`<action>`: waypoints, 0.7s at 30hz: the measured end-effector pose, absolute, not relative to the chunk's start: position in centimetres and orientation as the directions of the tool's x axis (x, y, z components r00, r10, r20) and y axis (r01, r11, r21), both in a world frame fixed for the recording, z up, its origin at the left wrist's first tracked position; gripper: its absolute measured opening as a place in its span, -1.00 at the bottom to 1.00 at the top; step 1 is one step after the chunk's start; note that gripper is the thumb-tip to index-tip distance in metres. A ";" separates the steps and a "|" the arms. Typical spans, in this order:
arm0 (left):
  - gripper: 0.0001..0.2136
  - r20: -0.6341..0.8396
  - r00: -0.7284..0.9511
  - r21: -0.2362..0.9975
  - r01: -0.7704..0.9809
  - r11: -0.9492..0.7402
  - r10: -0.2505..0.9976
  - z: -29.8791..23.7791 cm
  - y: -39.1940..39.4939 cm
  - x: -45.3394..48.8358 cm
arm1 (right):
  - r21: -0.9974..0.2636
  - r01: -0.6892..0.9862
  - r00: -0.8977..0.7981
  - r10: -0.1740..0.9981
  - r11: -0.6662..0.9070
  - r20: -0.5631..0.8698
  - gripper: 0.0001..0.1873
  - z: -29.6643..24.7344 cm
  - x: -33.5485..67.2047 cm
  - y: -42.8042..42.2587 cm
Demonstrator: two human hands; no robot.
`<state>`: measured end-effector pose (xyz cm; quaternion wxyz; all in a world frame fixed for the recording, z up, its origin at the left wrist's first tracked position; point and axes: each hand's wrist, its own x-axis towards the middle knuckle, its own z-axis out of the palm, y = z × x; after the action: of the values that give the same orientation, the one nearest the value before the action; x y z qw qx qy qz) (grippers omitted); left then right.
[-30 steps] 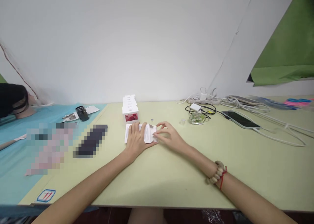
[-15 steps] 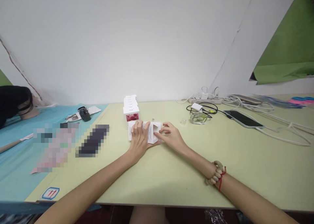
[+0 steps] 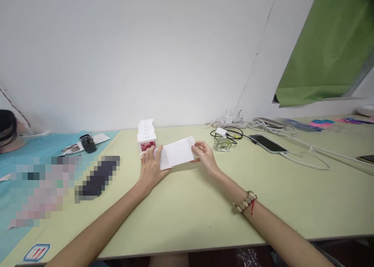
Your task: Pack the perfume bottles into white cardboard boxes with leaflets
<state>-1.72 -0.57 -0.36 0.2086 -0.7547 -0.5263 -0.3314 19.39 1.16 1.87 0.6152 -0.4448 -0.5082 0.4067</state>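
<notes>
A white cardboard box [image 3: 177,154] with small printed text near its left part lies slantwise between my hands, low over the table. My left hand [image 3: 152,165] is wrapped over its left end, fingers on top and thumb along the near edge. At the opposite end, my right hand [image 3: 204,156] pinches the right edge between thumb and fingers. Just behind my left hand stands a row of several white boxes [image 3: 147,137], the nearest with a red picture on its front. Whatever is inside the held box is hidden.
A clear glass bottle [image 3: 222,144] sits to the right, beside a black cable and a white charger [image 3: 221,132]. Further right lie a phone [image 3: 268,144] and white cords. To the left are a dark jar [image 3: 87,143], a blurred dark item [image 3: 99,177] and a blue cloth [image 3: 117,134].
The held box now shows a long plain white face; its right end flap, standing open before, no longer shows. My right hand has shifted to its right edge. The view has turned right.
</notes>
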 end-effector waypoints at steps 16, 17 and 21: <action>-0.39 0.682 0.353 -0.009 0.880 -0.475 0.641 -0.7 -0.8 -1.5 | -0.909 -0.034 0.901 0.406 0.416 0.152 -0.59 2.8 34.1 5.7; -0.39 0.679 0.358 -0.012 0.878 -0.478 0.641 -0.7 -0.8 -1.5 | -0.915 -0.036 0.923 0.365 0.402 0.124 -0.57 2.4 35.4 5.7; -0.40 0.687 0.360 -0.015 0.875 -0.483 0.631 -0.7 -0.8 -1.5 | -0.946 0.001 0.967 0.241 0.324 0.084 -0.52 0.8 38.4 5.5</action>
<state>-1.54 -0.78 -0.75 0.1938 -0.8016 -0.4698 -0.3148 38.37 5.51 0.81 0.8070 -0.5764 -0.1050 0.0741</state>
